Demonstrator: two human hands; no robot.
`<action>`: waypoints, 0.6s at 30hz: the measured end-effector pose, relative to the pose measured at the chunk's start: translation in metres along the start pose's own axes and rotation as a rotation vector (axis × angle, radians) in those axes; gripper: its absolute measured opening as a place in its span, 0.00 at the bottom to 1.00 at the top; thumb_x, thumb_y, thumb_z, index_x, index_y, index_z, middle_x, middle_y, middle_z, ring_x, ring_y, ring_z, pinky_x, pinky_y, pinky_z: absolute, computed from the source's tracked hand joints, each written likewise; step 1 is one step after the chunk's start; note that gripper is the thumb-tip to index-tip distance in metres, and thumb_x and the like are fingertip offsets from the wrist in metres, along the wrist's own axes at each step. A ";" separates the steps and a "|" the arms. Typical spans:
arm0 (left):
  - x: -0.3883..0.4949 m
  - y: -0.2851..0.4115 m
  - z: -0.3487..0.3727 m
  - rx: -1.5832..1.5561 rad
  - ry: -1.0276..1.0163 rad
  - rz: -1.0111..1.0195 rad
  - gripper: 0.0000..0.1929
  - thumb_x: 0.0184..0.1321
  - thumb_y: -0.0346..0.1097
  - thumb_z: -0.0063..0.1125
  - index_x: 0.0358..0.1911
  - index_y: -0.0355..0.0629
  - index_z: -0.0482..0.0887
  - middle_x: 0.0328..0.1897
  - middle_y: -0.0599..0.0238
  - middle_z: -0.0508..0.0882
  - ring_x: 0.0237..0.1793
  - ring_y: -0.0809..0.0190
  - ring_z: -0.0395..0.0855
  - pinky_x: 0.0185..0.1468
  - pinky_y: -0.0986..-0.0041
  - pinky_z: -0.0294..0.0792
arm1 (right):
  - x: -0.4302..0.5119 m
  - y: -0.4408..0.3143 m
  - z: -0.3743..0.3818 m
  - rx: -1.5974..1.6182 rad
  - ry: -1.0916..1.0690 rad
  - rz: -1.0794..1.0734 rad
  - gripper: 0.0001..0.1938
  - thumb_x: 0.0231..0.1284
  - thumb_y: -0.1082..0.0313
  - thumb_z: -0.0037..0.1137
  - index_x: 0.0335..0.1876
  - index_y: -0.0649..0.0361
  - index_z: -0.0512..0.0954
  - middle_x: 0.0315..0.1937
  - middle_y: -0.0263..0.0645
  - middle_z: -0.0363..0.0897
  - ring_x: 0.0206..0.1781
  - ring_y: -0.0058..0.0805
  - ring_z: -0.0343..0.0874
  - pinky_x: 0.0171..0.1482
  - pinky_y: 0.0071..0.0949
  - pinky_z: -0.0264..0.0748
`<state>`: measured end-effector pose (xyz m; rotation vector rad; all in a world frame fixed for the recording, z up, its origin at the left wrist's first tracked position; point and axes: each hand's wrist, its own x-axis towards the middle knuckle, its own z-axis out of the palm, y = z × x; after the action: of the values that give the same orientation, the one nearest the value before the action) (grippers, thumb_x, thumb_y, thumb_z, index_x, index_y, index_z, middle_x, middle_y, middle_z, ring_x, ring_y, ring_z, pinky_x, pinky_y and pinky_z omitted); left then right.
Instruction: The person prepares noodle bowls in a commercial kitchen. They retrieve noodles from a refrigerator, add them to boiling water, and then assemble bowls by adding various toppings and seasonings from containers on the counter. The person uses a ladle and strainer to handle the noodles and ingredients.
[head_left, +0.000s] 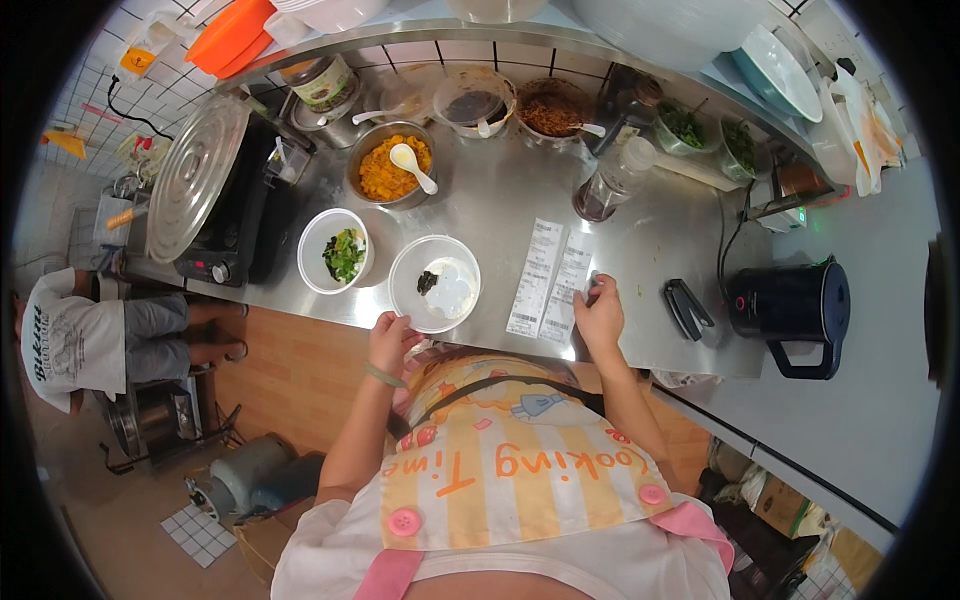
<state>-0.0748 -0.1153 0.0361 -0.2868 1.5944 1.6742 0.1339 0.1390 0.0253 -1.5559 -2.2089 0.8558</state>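
My left hand (391, 339) has its fingers on the near-left rim of a round plastic bowl (459, 294). Inside that bowl lie a small dark clump and some whitish seasoning. To its left stands a second plastic bowl (306, 259) with chopped greens and dark bits. My right hand (602, 315) rests at the right edge of two printed paper slips (551, 281), thumb and forefinger apart and nothing visible between them. Behind the bowls, a metal pot (352, 184) holds orange-yellow chunks, with a white spoon (411, 165) lying on top.
At left, a large lid (199, 180) leans over an induction cooker (214, 262). Sauce bowls (474, 101), a chilli bowl (553, 112) and a glass bottle (611, 180) stand behind. A stapler (686, 309) and electric kettle (784, 300) are right. A shelf (420, 31) overhangs; another person (97, 334) is far left.
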 end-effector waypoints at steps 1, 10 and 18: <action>-0.001 0.001 0.001 -0.005 -0.008 -0.002 0.04 0.56 0.31 0.50 0.31 0.45 0.68 0.30 0.64 0.77 0.28 0.65 0.77 0.33 0.75 0.73 | 0.001 0.003 0.002 0.007 -0.048 0.028 0.18 0.43 0.65 0.59 0.43 0.60 0.72 0.31 0.41 0.76 0.31 0.35 0.77 0.35 0.32 0.73; -0.020 0.015 0.079 0.102 -0.292 -0.076 0.05 0.57 0.31 0.50 0.30 0.43 0.68 0.33 0.61 0.78 0.31 0.64 0.78 0.37 0.76 0.73 | 0.005 0.049 -0.010 0.154 -0.226 0.069 0.10 0.42 0.71 0.60 0.33 0.63 0.77 0.21 0.36 0.78 0.25 0.24 0.76 0.31 0.22 0.72; -0.027 -0.018 0.200 0.216 -0.577 -0.170 0.08 0.57 0.31 0.52 0.30 0.38 0.67 0.32 0.58 0.76 0.34 0.63 0.78 0.40 0.77 0.76 | -0.029 0.095 -0.044 0.349 -0.348 0.207 0.10 0.42 0.69 0.62 0.32 0.64 0.78 0.22 0.39 0.79 0.27 0.22 0.78 0.32 0.20 0.72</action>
<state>0.0246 0.0562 0.0765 0.1594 1.2547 1.2855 0.2393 0.1471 0.0023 -1.5697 -1.9826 1.5857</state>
